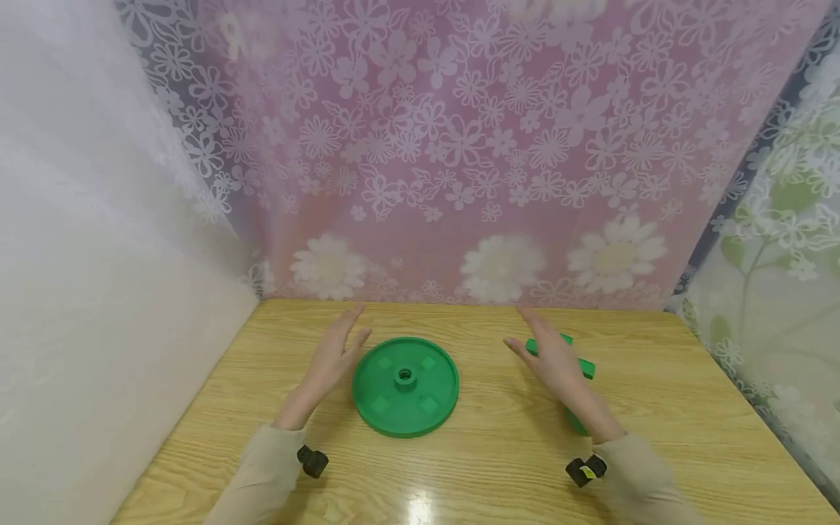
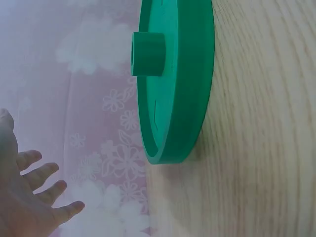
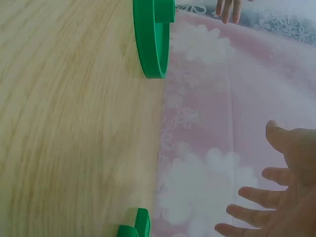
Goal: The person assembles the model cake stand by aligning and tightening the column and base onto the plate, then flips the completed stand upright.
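A round green disc (image 1: 374, 401) with a raised rim lies on the wooden table, a hollow hub (image 1: 405, 378) standing up at its centre and several square marks around it. Just left of the disc, my left hand (image 1: 330, 361) is held above the table, fingers straight and holding nothing; the left wrist view shows the same hand (image 2: 29, 197) spread apart from the disc (image 2: 190, 89). My right hand (image 1: 553, 361) hovers over green bar-shaped pieces (image 1: 582, 368) at the right, partly hiding them. Its fingers (image 3: 259, 197) are extended and grip nothing.
The wooden table (image 1: 485, 467) ends at a pink flowered curtain (image 1: 426, 182) at the back. A white wall of cloth (image 1: 118, 255) stands on the left, a flowered one (image 1: 774, 292) on the right. Small black devices (image 1: 312, 461) sit at both wrists.
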Tool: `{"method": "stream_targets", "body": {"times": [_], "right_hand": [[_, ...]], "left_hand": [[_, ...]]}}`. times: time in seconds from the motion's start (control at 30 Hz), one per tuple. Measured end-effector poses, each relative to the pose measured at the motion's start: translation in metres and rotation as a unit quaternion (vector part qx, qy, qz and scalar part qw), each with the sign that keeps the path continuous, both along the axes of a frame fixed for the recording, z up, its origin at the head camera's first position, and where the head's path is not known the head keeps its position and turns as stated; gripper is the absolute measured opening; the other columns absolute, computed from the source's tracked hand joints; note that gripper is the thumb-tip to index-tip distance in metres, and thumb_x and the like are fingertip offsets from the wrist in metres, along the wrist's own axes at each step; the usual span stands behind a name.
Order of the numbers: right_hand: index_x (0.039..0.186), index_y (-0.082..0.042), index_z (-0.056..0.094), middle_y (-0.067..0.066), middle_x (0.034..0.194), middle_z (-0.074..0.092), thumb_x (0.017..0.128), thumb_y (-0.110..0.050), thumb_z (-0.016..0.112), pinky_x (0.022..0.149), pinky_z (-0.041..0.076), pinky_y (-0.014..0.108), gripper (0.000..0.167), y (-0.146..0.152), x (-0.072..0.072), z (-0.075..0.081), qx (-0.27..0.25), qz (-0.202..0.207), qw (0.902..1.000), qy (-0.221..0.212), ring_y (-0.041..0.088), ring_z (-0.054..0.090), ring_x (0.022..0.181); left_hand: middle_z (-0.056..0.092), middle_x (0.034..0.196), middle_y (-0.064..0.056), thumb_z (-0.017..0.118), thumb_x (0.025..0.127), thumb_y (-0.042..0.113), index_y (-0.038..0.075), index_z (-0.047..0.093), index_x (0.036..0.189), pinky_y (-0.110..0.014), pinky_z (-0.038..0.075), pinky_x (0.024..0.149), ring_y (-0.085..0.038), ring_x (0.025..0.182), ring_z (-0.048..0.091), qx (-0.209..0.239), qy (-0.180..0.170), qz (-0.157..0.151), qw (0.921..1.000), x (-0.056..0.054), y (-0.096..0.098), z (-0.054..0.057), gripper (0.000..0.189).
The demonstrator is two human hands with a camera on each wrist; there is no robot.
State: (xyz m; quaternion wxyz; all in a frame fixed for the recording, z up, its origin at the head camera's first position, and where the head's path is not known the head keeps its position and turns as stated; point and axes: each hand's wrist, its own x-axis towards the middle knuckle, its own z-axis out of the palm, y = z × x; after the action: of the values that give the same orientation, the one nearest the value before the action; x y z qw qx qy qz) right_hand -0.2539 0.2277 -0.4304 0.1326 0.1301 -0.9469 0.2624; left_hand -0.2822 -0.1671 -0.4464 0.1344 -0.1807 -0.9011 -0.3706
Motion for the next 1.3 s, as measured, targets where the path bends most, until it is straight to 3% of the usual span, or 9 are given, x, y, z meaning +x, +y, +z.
{"method": "stream_targets", "body": {"times": [0.1,0.3,0.53,0.8,1.0,1.13,1.3], "right_hand": [[0.158,-0.006,0.035,0.026,0.153,0.044,0.103,-0.041,0.06,0.099,0.046,0.065,0.07,-0.006,-0.003,-0.005,-0.016,0.012,0.9998,0.006,0.049,0.048,0.133],[0.151,-0.003,0.047,0.021,0.145,0.055,0.103,-0.031,0.062,0.09,0.055,0.055,0.058,-0.018,-0.009,-0.016,-0.06,0.04,0.9974,0.002,0.042,0.062,0.119],[0.146,-0.002,0.054,0.019,0.138,0.062,0.103,-0.03,0.063,0.073,0.061,0.041,0.052,-0.032,-0.014,-0.028,-0.097,0.057,0.9919,-0.059,0.036,0.071,0.103],[0.144,0.005,0.053,0.025,0.131,0.063,0.103,-0.015,0.062,0.067,0.062,0.035,0.046,-0.049,-0.024,-0.046,-0.186,0.092,0.966,-0.153,0.034,0.072,0.094],[0.143,0.005,0.054,0.025,0.129,0.064,0.103,-0.01,0.061,0.069,0.062,0.035,0.044,-0.061,-0.025,-0.055,-0.236,0.086,0.9429,-0.219,0.032,0.073,0.095],[0.142,0.007,0.054,0.025,0.128,0.064,0.101,-0.005,0.062,0.071,0.063,0.035,0.043,-0.068,-0.026,-0.059,-0.26,0.085,0.9291,-0.249,0.03,0.072,0.095],[0.138,0.01,0.057,0.029,0.126,0.063,0.095,0.001,0.068,0.069,0.062,0.034,0.044,-0.075,-0.027,-0.063,-0.251,0.096,0.9306,-0.249,0.028,0.073,0.088]], "left_hand": [[0.04,0.158,-0.021,0.05,0.109,0.034,0.006,0.037,0.157,-0.064,0.027,0.117,-0.043,0.147,0.033,0.024,-0.003,-0.001,0.9997,0.001,-0.004,-0.002,0.058],[0.047,0.153,-0.019,0.047,0.11,0.036,0.006,0.042,0.155,-0.057,0.042,0.109,-0.039,0.14,0.046,0.077,-0.054,0.005,0.9956,0.006,-0.013,-0.006,0.055],[0.06,0.139,-0.024,0.056,0.107,0.025,-0.003,0.052,0.144,-0.055,0.052,0.098,-0.043,0.122,0.061,0.072,-0.066,0.022,0.995,0.01,-0.023,-0.018,0.047],[0.064,0.13,-0.027,0.056,0.106,0.017,-0.005,0.059,0.137,-0.048,0.059,0.087,-0.045,0.112,0.066,0.069,-0.111,0.049,0.9902,0.015,-0.03,-0.034,0.038],[0.065,0.13,-0.024,0.058,0.105,0.016,-0.003,0.061,0.136,-0.037,0.062,0.074,-0.04,0.109,0.069,0.098,-0.174,0.064,0.9777,0.02,-0.029,-0.04,0.037],[0.065,0.128,-0.026,0.06,0.103,0.008,-0.007,0.062,0.133,-0.034,0.062,0.069,-0.037,0.104,0.07,0.131,-0.202,0.049,0.9694,0.022,-0.027,-0.042,0.034],[0.067,0.121,-0.025,0.062,0.099,-0.001,-0.009,0.064,0.13,-0.033,0.062,0.068,-0.035,0.102,0.071,0.146,-0.221,0.025,0.9639,0.023,-0.025,-0.046,0.031]]}}
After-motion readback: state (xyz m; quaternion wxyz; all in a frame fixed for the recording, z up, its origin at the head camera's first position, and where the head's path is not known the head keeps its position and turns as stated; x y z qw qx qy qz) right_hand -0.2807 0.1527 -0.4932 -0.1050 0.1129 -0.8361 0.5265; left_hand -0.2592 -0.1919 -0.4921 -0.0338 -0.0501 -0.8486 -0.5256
